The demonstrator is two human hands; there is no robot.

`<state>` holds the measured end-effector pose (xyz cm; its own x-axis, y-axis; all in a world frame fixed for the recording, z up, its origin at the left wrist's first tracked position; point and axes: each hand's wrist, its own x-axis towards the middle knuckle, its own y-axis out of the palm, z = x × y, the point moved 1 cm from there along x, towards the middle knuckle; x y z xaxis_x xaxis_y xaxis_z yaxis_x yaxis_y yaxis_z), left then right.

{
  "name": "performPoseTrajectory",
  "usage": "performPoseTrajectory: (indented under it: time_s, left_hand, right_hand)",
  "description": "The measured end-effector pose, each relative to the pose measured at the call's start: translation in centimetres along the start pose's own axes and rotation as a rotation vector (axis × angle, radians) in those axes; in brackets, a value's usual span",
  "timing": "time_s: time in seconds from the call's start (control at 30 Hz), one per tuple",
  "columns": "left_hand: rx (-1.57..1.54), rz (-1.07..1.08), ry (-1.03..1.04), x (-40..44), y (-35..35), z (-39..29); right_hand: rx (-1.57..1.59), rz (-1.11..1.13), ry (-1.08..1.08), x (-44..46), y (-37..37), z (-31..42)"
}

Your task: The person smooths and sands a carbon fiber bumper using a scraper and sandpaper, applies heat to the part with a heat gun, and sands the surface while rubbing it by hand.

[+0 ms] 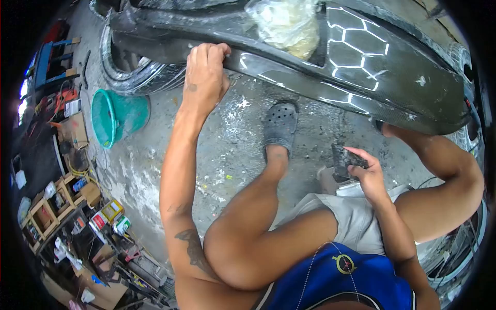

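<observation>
A long, glossy dark panel [289,76] with a woven-looking surface lies across the top, reflecting hexagonal lights. My left hand [205,70] grips its near edge, fingers over the top and thumb at the side. In my right hand [368,173], low over the floor near my shorts, is a flat dark block [347,162], pinched between fingers and thumb. That hand is apart from the panel. A crumpled clear plastic bag [289,26] with something yellowish inside sits in the panel's opening.
Tires [147,82] lie beneath the panel's left part. A green bucket [132,113] stands on the grey floor [139,170] at the left. Cans [111,211], wooden crates [44,214] and clutter line the lower left. My grey clog [280,124] is below the panel.
</observation>
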<state>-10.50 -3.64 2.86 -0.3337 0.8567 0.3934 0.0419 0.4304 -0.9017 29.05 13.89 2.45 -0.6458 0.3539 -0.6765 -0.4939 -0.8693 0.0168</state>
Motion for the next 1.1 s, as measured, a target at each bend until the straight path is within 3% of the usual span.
performPoseTrajectory:
  time_s: [0.1, 0.17, 0.23, 0.37, 0.43, 0.5, 0.57, 0.63, 0.67, 0.7, 0.77, 0.8, 0.83, 0.87, 0.93, 0.97, 1.03, 1.1]
  left_hand:
    - [-0.058, -0.078, -0.08, -0.2, -0.5, 0.8]
    - [-0.301, -0.155, -0.431, -0.2, -1.5, 1.0]
    - [-0.675, -0.295, -0.566, -0.2, -2.0, 2.0]
    - [-0.763, -0.329, -0.44, 4.9, -4.5, 1.0]
    - [-0.648, -0.189, -0.244, 9.2, -4.8, -1.8]
    - [-0.668, -0.1, -0.262, 12.3, -4.7, -4.4]
    - [-0.157, 0.145, -0.169, 14.7, -3.6, -4.7]
    - [-0.123, 0.137, -0.025, 15.4, -1.6, -3.8]
    - [-0.071, -0.002, 0.19, 15.4, -1.3, -3.7]
    - [-0.116, 0.084, 0.111, 15.3, -0.4, -1.8]
    - [-0.085, 0.123, -0.111, 16.2, -3.5, -6.2]
    - [-0.17, 0.1, -0.182, 17.0, -4.5, -7.9]
    - [-0.272, 0.215, -0.221, 18.6, -5.8, -8.9]
    - [-0.374, 0.21, -0.269, 19.7, -7.2, -13.1]
    - [-1.003, 0.352, -0.029, 20.3, -8.7, -20.1]
    - [-1.144, 0.512, 0.13, 21.3, -9.2, -22.7]
    - [-1.025, 0.572, 0.216, 20.9, -9.6, -27.5]
    - [-1.11, 0.62, 0.224, 21.5, -10.0, -31.0]
  right_hand:
    - [0.016, -0.001, 0.041, 0.2, -0.2, -0.5]
    - [0.012, -0.027, 0.03, 0.2, -0.1, -0.3]
    - [0.03, -0.01, 0.054, 0.2, -0.2, -0.4]
    - [-0.027, 0.002, -0.029, -0.1, 0.0, 0.0]
    - [0.001, -0.04, -0.03, -0.9, 0.2, 1.3]
    - [-0.099, -0.028, -0.25, -2.5, -0.1, 2.7]
    - [-0.177, -0.116, -0.33, -5.0, -1.8, 4.6]
    - [-0.244, -0.156, -0.531, -8.2, -3.5, 6.8]
    - [-0.224, -0.214, -0.587, -9.5, -4.7, 7.2]
    - [-0.206, -0.288, -0.635, -10.9, -5.7, 7.5]
    - [-0.215, -0.476, -0.831, -12.1, -7.7, 7.7]
    - [-0.06, -0.498, -0.832, -12.5, -8.2, 7.9]
    - [0.058, -0.532, -0.875, -13.1, -8.6, 9.1]
    - [0.105, -0.674, -0.959, -12.1, -8.5, 9.5]
    - [0.299, -0.644, -1.088, -14.2, -8.5, 12.3]
    - [0.444, -0.555, -1.164, -14.2, -8.4, 13.2]
    - [0.35, -0.703, -1.292, -13.5, -8.2, 14.4]
    - [0.359, -0.674, -1.265, -14.3, -9.0, 13.7]
